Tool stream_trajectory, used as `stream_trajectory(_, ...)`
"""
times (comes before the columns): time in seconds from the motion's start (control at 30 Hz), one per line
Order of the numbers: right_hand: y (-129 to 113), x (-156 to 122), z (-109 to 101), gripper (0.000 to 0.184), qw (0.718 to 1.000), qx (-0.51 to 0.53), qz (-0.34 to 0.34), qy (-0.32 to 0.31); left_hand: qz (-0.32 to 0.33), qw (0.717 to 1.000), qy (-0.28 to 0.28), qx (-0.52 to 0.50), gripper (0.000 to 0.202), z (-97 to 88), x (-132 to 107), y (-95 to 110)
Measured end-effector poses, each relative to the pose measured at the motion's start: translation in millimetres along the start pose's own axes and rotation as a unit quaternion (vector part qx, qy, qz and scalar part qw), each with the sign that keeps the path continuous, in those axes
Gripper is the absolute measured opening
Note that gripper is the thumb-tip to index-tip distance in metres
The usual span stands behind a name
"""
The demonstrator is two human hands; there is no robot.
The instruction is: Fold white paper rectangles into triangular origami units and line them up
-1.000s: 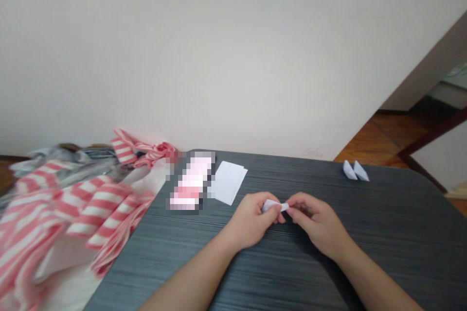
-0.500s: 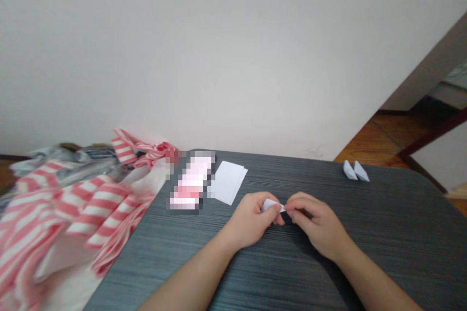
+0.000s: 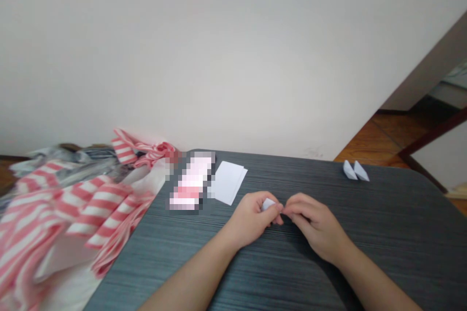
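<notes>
A small folded piece of white paper (image 3: 268, 203) is pinched in my left hand (image 3: 254, 219), its thumb lying over the front and much of the paper hidden by the fingers. My right hand (image 3: 316, 223) is closed in a pinch at the paper's right end, fingertips touching or nearly touching the left thumb tip. What lies between the right fingertips is too small to see clearly. Both hands are just above the dark wood-grain table (image 3: 241, 277). Beyond the left hand lie a few flat sheets of white paper (image 3: 229, 182), slightly fanned.
Two folded white paper shapes (image 3: 355, 171) stand side by side at the table's back right. A pixelated phone-like object (image 3: 192, 180) lies left of the sheets. Red-and-white striped cloth (image 3: 98, 204) is heaped beyond the left edge. A pale wall (image 3: 233, 58) rises behind.
My right fingertips have moved slightly left, closer to the left thumb. Less of the folded paper shows now; its right tip is covered.
</notes>
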State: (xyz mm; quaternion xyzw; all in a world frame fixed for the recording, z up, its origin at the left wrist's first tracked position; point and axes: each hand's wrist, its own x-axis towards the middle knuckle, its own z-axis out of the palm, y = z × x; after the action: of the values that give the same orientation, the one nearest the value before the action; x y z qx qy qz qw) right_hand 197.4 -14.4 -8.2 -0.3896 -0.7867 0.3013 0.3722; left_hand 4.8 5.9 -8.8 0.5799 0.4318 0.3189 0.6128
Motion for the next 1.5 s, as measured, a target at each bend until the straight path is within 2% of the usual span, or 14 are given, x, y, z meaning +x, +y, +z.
stream_trajectory(0.17, -1.1, -0.9, -0.1, 0.022, 1.000, 0.000, 0.017, -0.020, 0.004, 1.000, 0.002, -0.008, 0.019, 0.0, -0.9, -1.0)
stream_trajectory(0.33, 1.2, -3.8, 3.6, 0.018, 0.985, 0.061, 0.157, 0.039, 0.010, 1.000, 0.011, -0.010, 0.017, -0.3, -1.9, -0.7)
stream_trajectory(0.47, -0.1, -0.9, 4.6, 0.026, 0.979, 0.025, 0.201, 0.005, 0.013, 1.000, 0.003, 0.002, 0.015, -0.5, -2.8, 1.1)
stream_trajectory(0.63, -5.4, 3.1, 4.1, 0.027, 0.984, 0.011, 0.175, -0.033, 0.028, 0.999, -0.006, 0.024, 0.014, -0.7, -3.7, 2.3)
stream_trajectory(0.93, -8.9, 4.5, 4.5, 0.022, 0.989, -0.003, 0.144, -0.030, 0.033, 0.998, -0.014, 0.047, 0.015, -2.1, -5.3, 3.9)
stream_trajectory(1.23, -9.5, 5.6, 4.4, 0.022, 0.991, 0.005, 0.131, -0.030, 0.023, 0.999, -0.013, 0.020, 0.015, -1.2, -3.1, 2.0)
stream_trajectory(1.5, -4.4, 2.2, 6.9, 0.027, 0.984, 0.015, 0.176, -0.017, 0.036, 0.998, -0.004, 0.045, 0.014, -1.7, -3.6, -2.5)
